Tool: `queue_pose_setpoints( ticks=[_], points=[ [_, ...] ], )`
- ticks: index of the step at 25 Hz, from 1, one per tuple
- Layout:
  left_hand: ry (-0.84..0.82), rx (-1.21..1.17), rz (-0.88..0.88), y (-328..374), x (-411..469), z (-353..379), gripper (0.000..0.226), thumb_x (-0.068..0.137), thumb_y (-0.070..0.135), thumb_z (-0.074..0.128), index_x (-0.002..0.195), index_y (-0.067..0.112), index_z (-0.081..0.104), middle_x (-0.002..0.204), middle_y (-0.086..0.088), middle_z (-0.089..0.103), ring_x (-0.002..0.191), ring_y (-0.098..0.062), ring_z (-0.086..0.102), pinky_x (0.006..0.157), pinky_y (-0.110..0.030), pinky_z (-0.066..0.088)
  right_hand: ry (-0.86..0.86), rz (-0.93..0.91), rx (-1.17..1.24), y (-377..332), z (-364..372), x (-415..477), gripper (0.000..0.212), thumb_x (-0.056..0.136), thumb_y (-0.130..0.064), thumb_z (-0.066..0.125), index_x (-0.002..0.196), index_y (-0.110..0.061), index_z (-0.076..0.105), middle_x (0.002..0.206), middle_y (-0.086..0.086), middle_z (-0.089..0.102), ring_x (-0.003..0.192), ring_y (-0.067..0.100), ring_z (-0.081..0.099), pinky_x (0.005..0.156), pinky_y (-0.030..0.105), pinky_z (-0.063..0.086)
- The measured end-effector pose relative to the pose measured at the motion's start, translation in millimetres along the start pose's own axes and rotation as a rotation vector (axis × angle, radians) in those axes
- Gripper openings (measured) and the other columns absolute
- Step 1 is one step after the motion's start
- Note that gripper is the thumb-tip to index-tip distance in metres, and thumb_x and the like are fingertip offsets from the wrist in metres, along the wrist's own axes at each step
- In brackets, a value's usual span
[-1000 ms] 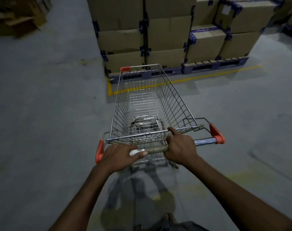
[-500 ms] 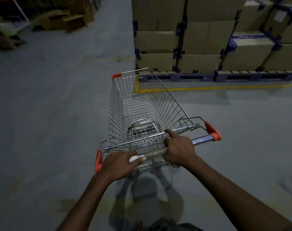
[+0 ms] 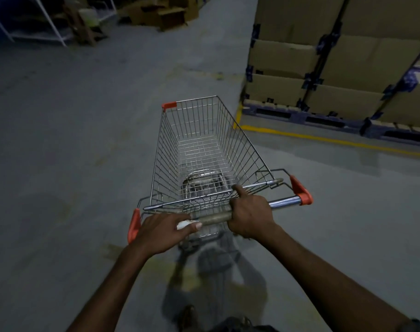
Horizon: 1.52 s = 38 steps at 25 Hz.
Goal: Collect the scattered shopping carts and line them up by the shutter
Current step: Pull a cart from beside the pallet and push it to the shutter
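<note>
A wire shopping cart [image 3: 204, 149] with orange corner caps stands on the grey floor straight ahead of me, its basket empty. My left hand [image 3: 163, 230] grips the left part of the cart's handle bar [image 3: 284, 202], thumb over a white patch on the bar. My right hand [image 3: 249, 215] grips the bar nearer its middle, with the thumb raised against the folded child-seat flap. No shutter is in view.
Stacked cardboard boxes [image 3: 343, 61] on blue pallets [image 3: 324, 119] stand at the right, bordered by a yellow floor line [image 3: 300, 136]. Far left there is a white rack [image 3: 48, 25], and loose cartons [image 3: 161, 10] lie at the back. Open concrete floor [image 3: 72, 140] stretches ahead and left.
The cart and my view have swung left: the box stacks slid from dead ahead to the right, and the open aisle with the rack came into view. Both hands kept their grip.
</note>
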<state>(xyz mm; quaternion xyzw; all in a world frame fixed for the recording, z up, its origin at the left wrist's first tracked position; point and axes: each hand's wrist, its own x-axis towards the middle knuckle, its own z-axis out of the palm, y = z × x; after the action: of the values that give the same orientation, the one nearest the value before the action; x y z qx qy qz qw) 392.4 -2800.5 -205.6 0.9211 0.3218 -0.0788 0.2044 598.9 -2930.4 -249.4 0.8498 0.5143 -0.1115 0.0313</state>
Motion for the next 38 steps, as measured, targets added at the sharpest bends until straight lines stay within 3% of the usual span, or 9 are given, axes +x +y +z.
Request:
queue_pose_setpoints(
  ticks=[5,11,18,24,27,30,33,35,38],
  points=[
    [0.031,-0.033,-0.070,-35.8,-23.7,-0.2,0.060,0.092,0.078,0.035,0.093,0.029,0.069,0.080,0.011,0.072,0.085,0.001,0.062,0.076,-0.034,0.014,-0.003,-0.075,-0.035,-39.5,0.4,10.0,0.027,0.077,-0.043,0.063,0.094,-0.024,0.071,0.162,0.001,0.036,0.080,0.028,0.071,0.064,0.030,0.041],
    [0.081,-0.019,-0.132,-88.2,-57.7,-10.6,0.059,0.092,0.079,0.034,0.106,0.036,0.071,0.097,0.016,0.074,0.096,0.000,0.063,0.097,-0.038,0.033,-0.003,-0.135,-0.043,-103.6,0.1,17.8,0.025,0.078,-0.043,0.063,0.093,-0.024,0.071,0.163,0.002,0.035,0.080,0.027,0.071,0.064,0.029,0.043],
    [0.088,-0.096,-0.148,-174.1,-81.4,-19.9,0.062,0.087,0.086,0.033,0.083,0.032,0.062,0.076,0.014,0.069,0.078,0.003,0.061,0.079,-0.030,0.035,-0.011,-0.181,-0.047,-185.2,3.4,34.1,0.026,0.075,-0.041,0.062,0.089,-0.022,0.072,0.160,0.002,0.039,0.079,0.028,0.071,0.063,0.029,0.038],
    [0.104,-0.049,-0.212,-220.1,-105.6,-32.0,0.067,0.090,0.083,0.034,0.082,0.023,0.063,0.081,0.011,0.070,0.087,-0.003,0.063,0.078,-0.037,0.016,-0.007,-0.242,-0.060,-243.0,3.2,48.3,0.025,0.076,-0.042,0.061,0.091,-0.024,0.071,0.163,0.001,0.036,0.080,0.027,0.072,0.063,0.028,0.040],
    [0.136,-0.066,-0.253,-244.1,-113.5,-27.1,0.063,0.088,0.085,0.034,0.090,0.031,0.065,0.087,0.015,0.071,0.089,-0.001,0.062,0.083,-0.037,0.026,-0.008,-0.263,-0.061,-266.2,3.9,58.2,0.024,0.074,-0.042,0.061,0.088,-0.024,0.070,0.163,0.000,0.037,0.078,0.027,0.072,0.063,0.028,0.041],
    [0.306,-0.103,-0.185,-271.9,-117.9,-14.8,0.061,0.083,0.090,0.037,0.119,0.046,0.059,0.116,0.023,0.063,0.104,0.000,0.059,0.085,-0.030,0.042,0.007,-0.290,-0.074,-287.1,5.7,70.1,0.026,0.074,-0.043,0.061,0.089,-0.024,0.070,0.162,-0.002,0.038,0.078,0.024,0.072,0.064,0.028,0.046],
    [0.323,-0.041,-0.185,-299.6,-117.2,-9.2,0.088,0.075,0.096,0.037,0.145,0.043,0.044,0.151,0.016,0.043,0.135,-0.010,0.043,0.107,-0.039,0.038,0.064,-0.345,-0.071,-305.4,9.4,81.8,0.038,0.074,-0.046,0.058,0.101,-0.025,0.074,0.161,-0.001,0.039,0.109,0.024,0.067,0.080,0.033,0.054],
    [0.267,-0.006,-0.229,-313.1,-114.0,-12.4,0.104,0.068,0.102,0.034,0.153,0.041,0.034,0.162,0.013,0.031,0.146,-0.014,0.032,0.117,-0.047,0.030,0.081,-0.433,-0.077,-314.0,8.5,90.6,0.051,0.073,-0.053,0.057,0.114,-0.028,0.073,0.162,0.001,0.038,0.139,0.026,0.043,0.104,0.043,0.046],
    [0.235,-0.012,-0.278,-333.3,-108.7,-16.8,0.107,0.070,0.098,0.042,0.158,0.039,0.024,0.166,0.008,0.024,0.151,-0.020,0.027,0.119,-0.052,0.028,0.020,-0.518,-0.001,-322.8,1.6,108.7,0.068,0.068,-0.058,0.061,0.130,-0.030,0.065,0.163,0.000,0.037,0.149,0.024,0.031,0.111,0.048,0.041]
  ],
)
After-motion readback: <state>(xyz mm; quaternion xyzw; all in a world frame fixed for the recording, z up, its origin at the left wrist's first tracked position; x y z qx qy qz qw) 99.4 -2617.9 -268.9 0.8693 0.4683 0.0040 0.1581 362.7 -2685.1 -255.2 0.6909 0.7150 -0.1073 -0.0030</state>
